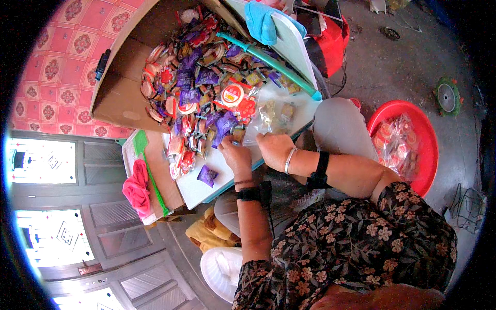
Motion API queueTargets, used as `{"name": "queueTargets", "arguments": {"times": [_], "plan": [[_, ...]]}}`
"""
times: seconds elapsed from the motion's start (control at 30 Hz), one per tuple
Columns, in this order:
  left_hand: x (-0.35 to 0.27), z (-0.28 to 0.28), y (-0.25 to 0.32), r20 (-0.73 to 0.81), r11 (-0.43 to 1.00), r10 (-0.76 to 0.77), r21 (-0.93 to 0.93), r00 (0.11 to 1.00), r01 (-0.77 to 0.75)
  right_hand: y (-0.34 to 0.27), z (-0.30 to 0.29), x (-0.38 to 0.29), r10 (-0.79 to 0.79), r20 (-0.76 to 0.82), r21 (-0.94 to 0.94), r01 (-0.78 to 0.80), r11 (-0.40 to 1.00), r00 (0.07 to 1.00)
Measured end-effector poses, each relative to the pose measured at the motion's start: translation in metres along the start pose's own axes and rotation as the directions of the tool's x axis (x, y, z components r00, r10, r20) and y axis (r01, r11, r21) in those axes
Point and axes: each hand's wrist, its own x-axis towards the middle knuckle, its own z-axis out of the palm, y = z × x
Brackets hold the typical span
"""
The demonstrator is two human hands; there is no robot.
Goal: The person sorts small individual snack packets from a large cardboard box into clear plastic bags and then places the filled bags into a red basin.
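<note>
My left hand (235, 154), with a ring and a black wrist strap, is at the near edge of a heap of wrapped snacks. Its curled fingertips are against a purple foil packet (225, 124); whether they grip it is unclear. My right hand (274, 150), with a silver bangle, pinches the edge of a clear plastic bag (267, 116). Through the bag show yellowish wrapped pieces. Beside it lies a round packet with a red and white label (232, 95). Another purple packet (207, 176) lies apart on the white board (193, 195), left of my left hand.
An open cardboard box (116, 97) holds the heap's far side. A teal tube (271, 62) lies across the right side. Around are a blue cloth (260, 23), a green fly swatter (149, 170), a pink cloth (136, 190) and a red basin (430, 155) of filled bags.
</note>
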Motion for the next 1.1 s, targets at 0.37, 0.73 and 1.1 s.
{"name": "queueTargets", "arguments": {"times": [0.37, 0.73, 1.1], "plan": [[-0.007, -0.013, -0.006, 0.082, 0.999, -0.027, -0.032, 0.996, 0.03, 0.0, 0.001, 0.0, 0.014, 0.027, 0.027, -0.014, 1.0, 1.0], [-0.029, -0.065, -0.008, 0.421, 0.668, -0.199, -0.603, 0.885, 0.436, 0.004, 0.005, 0.001, 0.012, 0.0, 0.047, -0.012, 0.999, 1.0], [-0.042, -0.062, 0.009, 0.365, 0.941, 0.046, -0.329, 0.93, 0.083, -0.005, -0.007, -0.001, 0.044, 0.071, 0.059, -0.049, 0.997, 0.996]]}}
